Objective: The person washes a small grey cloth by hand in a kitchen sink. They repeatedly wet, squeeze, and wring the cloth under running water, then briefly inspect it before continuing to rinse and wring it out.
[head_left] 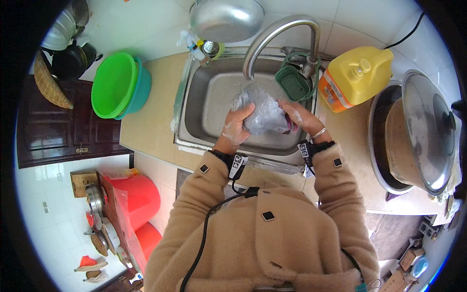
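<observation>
Both my hands hold a wet grey cloth [263, 111] over the stainless steel sink basin [197, 120]. My left hand [235, 126] grips the cloth's left side, its thumb laid on top, with white suds on the skin. On the right side my right hand [301, 116] has its fingers on the cloth, also with suds on it. A pinkish-red part shows at the cloth's lower right, near my right fingers. Above the cloth curves a metal faucet [279, 27]; whether water runs from it I cannot tell.
A green plastic basket [292, 82] hangs by the faucet's base. Right of the sink stand a yellow jug [365, 76] with an orange label and a metal basin with a lid [427, 131]. Green basins [113, 85] lean at left. A metal bowl [226, 20] is behind the sink.
</observation>
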A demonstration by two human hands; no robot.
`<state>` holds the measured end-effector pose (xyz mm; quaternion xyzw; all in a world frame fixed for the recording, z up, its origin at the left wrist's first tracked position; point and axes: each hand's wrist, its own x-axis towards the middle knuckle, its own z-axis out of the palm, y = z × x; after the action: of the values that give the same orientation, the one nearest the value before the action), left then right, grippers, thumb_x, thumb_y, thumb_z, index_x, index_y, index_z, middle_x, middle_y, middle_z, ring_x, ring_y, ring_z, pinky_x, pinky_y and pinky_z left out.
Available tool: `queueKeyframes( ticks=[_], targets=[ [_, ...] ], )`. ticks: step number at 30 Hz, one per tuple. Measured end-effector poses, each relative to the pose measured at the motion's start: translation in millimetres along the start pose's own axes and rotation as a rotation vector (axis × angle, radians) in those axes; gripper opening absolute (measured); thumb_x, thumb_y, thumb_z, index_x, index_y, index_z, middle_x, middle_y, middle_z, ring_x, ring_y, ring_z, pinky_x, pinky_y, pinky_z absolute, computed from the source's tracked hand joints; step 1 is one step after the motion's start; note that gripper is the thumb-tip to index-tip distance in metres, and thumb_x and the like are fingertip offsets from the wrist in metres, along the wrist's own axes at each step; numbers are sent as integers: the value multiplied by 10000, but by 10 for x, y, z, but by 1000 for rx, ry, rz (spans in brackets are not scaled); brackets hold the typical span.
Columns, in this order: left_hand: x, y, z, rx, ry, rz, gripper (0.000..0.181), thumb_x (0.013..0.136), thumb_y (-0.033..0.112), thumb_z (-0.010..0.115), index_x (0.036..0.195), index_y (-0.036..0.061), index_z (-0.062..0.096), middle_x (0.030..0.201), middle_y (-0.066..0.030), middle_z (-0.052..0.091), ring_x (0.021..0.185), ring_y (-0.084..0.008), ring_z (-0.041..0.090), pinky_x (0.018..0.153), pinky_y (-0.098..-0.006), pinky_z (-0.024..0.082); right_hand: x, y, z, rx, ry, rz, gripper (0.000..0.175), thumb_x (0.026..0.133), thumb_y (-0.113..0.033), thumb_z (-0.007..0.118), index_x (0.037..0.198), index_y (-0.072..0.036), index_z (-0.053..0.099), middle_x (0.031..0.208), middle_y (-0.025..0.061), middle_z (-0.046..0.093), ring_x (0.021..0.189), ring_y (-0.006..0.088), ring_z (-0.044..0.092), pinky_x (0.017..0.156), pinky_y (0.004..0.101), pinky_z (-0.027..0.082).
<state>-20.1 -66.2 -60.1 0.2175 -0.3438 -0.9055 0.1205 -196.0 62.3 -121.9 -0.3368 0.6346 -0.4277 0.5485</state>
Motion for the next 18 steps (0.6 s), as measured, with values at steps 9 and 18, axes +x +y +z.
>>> queueKeyframes(
  ticks=[9,18],
  targets=[
    [-128,16,-9,358,-89,165,330,854,113,518,1155,-22,518,1109,-126,587,1041,-252,565,917,-381,435,224,114,182,753,198,-257,211,848,-151,577,1003,-8,565,832,31,598,698,112,546,626,236,439],
    [224,-218,-442,-493,-338,-268,340,857,241,564,1090,-6,549,984,-129,602,912,-217,600,798,-342,489,97,-579,903,-599,493,-740,196,795,-248,563,777,-52,560,680,152,573,640,322,586,549,378,458]
  ],
)
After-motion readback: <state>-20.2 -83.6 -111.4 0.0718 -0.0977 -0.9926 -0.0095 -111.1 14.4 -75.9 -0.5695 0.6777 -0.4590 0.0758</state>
